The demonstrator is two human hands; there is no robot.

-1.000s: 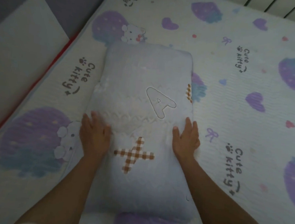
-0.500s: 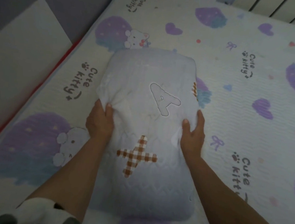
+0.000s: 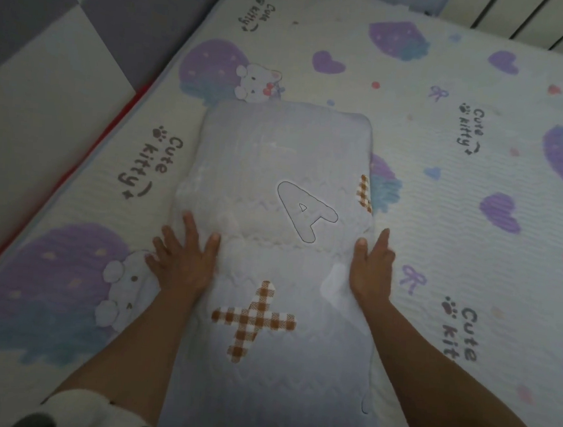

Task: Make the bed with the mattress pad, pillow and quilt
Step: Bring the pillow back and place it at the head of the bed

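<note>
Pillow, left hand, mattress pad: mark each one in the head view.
pillow (image 3: 288, 146): head view, plain fabric above the letter A.
left hand (image 3: 182, 259): head view, back of the hand.
mattress pad (image 3: 459, 210): head view, bare white patch right of the pillow.

The bed is covered by a white mattress pad printed with purple strawberries, hearts and the words "Cute kitty". A pale blue pillow lies flat on it, passing between the fingers of both hands and reaching well beyond their tips. The left hand lies spread, its outer fingers on the pad just beside the pillow, and the right hand stands against the pillow's right edge where it meets the pad.
</note>
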